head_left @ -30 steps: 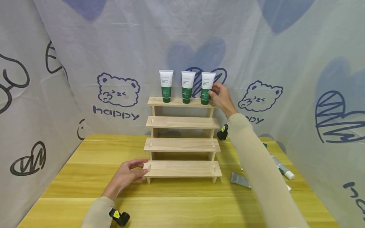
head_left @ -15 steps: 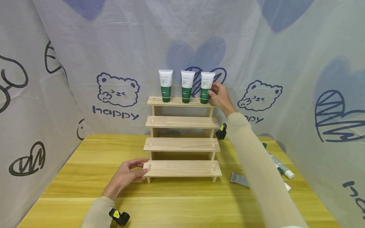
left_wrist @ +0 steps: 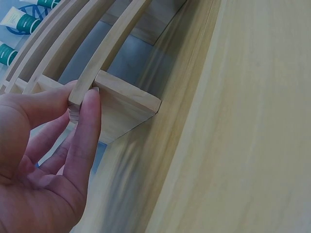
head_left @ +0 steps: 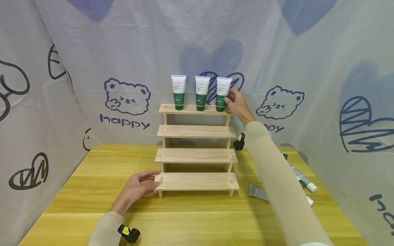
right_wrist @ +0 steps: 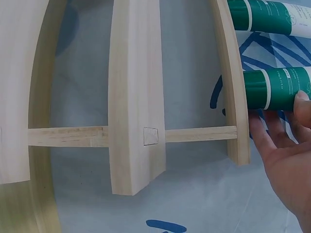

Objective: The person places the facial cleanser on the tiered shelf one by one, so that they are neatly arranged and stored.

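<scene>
At the top right end of the wooden rack (head_left: 197, 155), the right hand (head_left: 238, 106) pinches an upright green-and-white tube (head_left: 222, 94); two matching tubes (head_left: 201, 93) share that tier. The left hand (head_left: 137, 188) pinches the rack's bottom left end. Right of the rack, partly behind a sleeve (head_left: 280, 177), lie other tubes (head_left: 258, 193), apparently several.

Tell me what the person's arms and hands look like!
The left sleeve and right sleeve are plain cream-beige and reach down to the wrists. A small black gadget with a yellow patch sits at each wrist: left gadget, right gadget. The left hand and right hand wear no gloves.
</scene>
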`<state>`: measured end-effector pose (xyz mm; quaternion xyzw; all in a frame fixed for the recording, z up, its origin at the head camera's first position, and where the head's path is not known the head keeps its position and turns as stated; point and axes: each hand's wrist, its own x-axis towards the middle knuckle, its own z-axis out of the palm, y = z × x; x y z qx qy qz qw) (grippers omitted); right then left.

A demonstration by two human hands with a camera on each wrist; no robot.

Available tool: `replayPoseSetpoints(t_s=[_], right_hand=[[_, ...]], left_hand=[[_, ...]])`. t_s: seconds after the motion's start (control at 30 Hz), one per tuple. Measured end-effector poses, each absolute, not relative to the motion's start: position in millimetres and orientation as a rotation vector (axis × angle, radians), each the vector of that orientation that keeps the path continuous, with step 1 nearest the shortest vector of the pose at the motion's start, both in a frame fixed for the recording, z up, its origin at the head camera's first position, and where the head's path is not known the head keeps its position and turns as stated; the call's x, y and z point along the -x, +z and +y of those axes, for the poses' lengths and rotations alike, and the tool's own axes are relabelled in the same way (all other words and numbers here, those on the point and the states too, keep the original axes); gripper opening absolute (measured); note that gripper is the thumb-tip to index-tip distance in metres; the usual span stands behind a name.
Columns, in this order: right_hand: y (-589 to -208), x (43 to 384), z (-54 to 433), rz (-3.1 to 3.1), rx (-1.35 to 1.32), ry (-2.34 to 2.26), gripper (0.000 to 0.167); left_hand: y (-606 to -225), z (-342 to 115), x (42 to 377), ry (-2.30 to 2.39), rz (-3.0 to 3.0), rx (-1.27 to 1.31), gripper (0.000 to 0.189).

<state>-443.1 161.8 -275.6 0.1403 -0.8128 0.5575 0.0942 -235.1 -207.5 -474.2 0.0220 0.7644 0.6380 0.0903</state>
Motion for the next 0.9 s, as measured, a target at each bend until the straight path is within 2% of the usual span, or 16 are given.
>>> replayPoseSetpoints(t_s=[0.67,0.9], right_hand=[[-276,442,166,-2.427,-0.46,1.683,0.042],[-278,437,178,-2.481,-0.484,1.648,0.048]], left_hand=[[-475,-207,236,1.902,2.281,-0.035,0.053],[-474,-206,236,1.886,2.288,-0.035,0.054]])
